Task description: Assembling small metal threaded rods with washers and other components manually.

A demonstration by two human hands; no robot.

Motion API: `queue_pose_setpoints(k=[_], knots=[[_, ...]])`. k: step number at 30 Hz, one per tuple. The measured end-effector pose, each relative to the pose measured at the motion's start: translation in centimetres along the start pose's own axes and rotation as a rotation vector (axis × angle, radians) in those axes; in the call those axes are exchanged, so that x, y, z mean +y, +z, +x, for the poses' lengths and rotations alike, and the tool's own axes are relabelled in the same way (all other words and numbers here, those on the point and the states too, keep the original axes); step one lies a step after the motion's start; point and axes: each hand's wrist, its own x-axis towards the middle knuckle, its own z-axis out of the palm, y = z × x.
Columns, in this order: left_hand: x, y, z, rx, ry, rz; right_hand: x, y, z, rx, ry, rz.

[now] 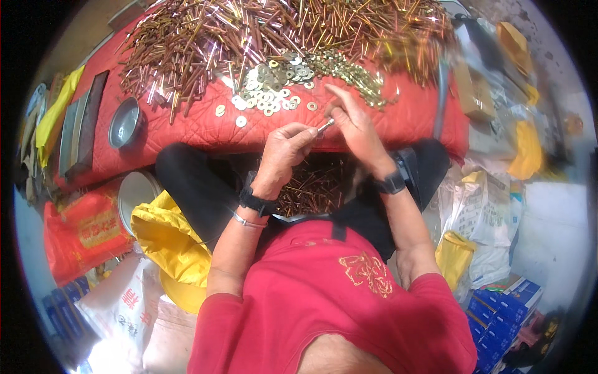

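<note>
My left hand [288, 148] is closed, its thumb and fingertips pinching a small metal bolt [325, 126] that points up to the right. Just right of the bolt is my right hand [356, 128], its fingers stretched toward the far left; whether it touches the bolt's end I cannot tell. Beyond both hands, loose flat washers [269, 100] lie on a red quilted cloth [205, 134]. A heap of small brass-coloured nuts [358, 78] sits to their right. Behind these spreads a large pile of copper-coloured metal rods [249, 31].
A round metal bowl [126, 123] stands at the cloth's left side, beside dark flat bars [87, 124]. More rods [311, 190] lie below, between my legs. Yellow bags [171, 230] and a red bag [87, 230] are at left; a cardboard box [474, 93] and blue boxes [501, 318] at right.
</note>
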Motion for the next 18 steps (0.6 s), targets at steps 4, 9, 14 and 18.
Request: queue_pose_setpoints(k=[4,9,14,18], knots=[[-0.2,0.2,0.0,-0.002,-0.007,0.008,-0.1,-0.1,0.1,-0.072,0.015,-0.106],[-0.1,0.1,0.1,0.009,0.004,0.01,0.6,0.4,0.1,0.045,-0.11,-0.128],[-0.3,0.0,-0.1,0.008,-0.012,0.016,0.4,0.4,0.1,-0.077,0.149,-0.05],[-0.1,-0.4,0.1,0.013,-0.009,-0.002,0.8,1.0,-0.1,0.027,-0.119,-0.108]])
